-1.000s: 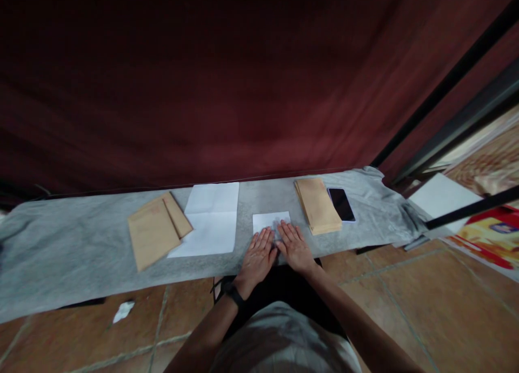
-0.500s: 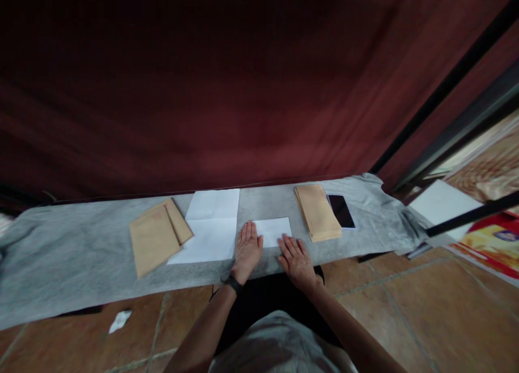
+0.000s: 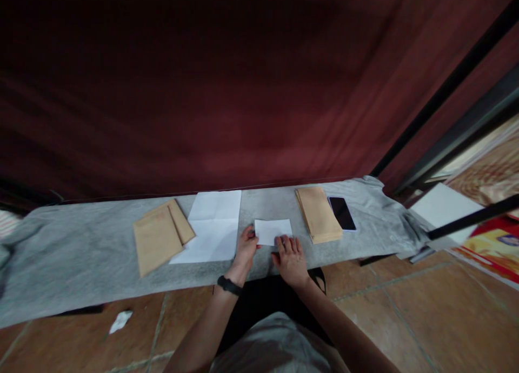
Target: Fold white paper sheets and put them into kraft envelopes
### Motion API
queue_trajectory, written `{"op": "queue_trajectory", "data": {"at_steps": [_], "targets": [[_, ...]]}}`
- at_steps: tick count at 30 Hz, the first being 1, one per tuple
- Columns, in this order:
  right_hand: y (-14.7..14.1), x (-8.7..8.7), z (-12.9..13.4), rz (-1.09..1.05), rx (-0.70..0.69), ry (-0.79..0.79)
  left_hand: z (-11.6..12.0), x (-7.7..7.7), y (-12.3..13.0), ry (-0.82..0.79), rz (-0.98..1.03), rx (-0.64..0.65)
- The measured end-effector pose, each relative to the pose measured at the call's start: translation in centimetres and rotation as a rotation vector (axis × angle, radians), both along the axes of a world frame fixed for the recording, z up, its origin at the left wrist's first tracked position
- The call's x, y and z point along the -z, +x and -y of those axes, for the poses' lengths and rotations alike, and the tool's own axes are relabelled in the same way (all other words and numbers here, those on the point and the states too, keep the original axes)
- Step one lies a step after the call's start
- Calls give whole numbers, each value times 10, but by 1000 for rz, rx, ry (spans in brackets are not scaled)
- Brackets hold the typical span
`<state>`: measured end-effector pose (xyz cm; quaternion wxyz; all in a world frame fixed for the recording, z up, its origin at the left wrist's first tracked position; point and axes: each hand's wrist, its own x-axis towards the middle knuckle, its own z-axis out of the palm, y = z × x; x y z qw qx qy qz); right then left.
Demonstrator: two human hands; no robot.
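White paper (image 3: pixel 272 231) is lying at my twelve o'clock, seeming light, easily creased, best held by its edges. My left hand (image 3: pixel 245 250) is curling at its eight, pinch unclear; my right hand (image 3: pixel 292 264) is resting spread at five.

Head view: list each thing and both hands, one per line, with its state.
Small white paper: lying flat
Left hand: curled at its left edge
Right hand: fingers resting on it
Large white paper: unfolded, creased
Left brown envelopes: overlapping
Right brown envelopes: stacked
Phone: screen dark
Gray cloth: wrinkled
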<state>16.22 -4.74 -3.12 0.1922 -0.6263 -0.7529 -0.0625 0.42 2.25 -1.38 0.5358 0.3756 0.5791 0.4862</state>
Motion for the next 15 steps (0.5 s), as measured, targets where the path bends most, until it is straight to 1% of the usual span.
{"op": "queue_trajectory", "data": {"at_steps": [2, 4, 6, 8, 10, 12, 14, 15], "targets": [[-4, -10, -5, -47, 19, -19, 5, -15, 6, -14, 19, -3], [-3, -24, -12, -162, 24, -43, 10, -34, 12, 15, 77, 24], [2, -40, -23, -368, 35, -65, 13, -52, 14, 56, 178, 75], [7, -54, -33, -675, 76, -84, 15, -64, 12, 61, 283, 98], [10, -62, -41, -1067, 112, -118, 16, -66, 9, -2, 308, 45], [10, -64, -43, -1467, 107, -185, 18, -60, 6, -123, 277, -21], [6, -60, -41, -1773, 89, -265, 23, -50, 7, -233, 300, -1], [4, -57, -38, -1872, 89, -301, 26, -45, 8, -261, 332, 36]]}}
